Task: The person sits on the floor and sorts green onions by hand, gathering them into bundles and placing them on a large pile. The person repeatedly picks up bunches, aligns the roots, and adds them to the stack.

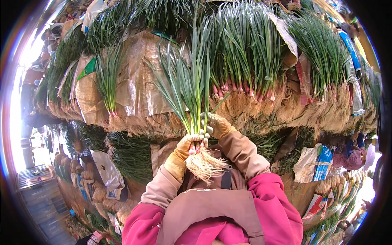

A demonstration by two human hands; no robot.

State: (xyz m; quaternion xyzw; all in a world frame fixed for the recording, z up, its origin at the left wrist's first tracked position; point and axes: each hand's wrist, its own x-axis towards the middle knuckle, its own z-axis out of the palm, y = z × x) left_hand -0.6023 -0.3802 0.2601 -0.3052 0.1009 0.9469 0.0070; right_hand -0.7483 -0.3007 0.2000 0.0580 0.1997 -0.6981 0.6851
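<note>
My left hand (183, 150), in a yellow work glove with pale fingertips, is closed around a bunch of green onion-like plants (193, 113) just above their pinkish bulbs. The pale roots hang below it over my brown apron, and the long leaves point away from me. My right hand (216, 124), gloved alike, touches the stems on the bunch's right side with bent fingers. Beyond, a thick row of similar plants (248, 55) lies with bulbs and roots towards me. A smaller bunch (109, 79) rests at the left on a tan woven plastic sheet (137, 76).
More plants (321, 58) are heaped at the right, with sacking between the piles. Tied root bundles (101, 193) and a whitish plastic sack (107, 171) are at the lower left. A blue and white printed bag (321, 162) lies right. Part of another person (95, 237) shows bottom left.
</note>
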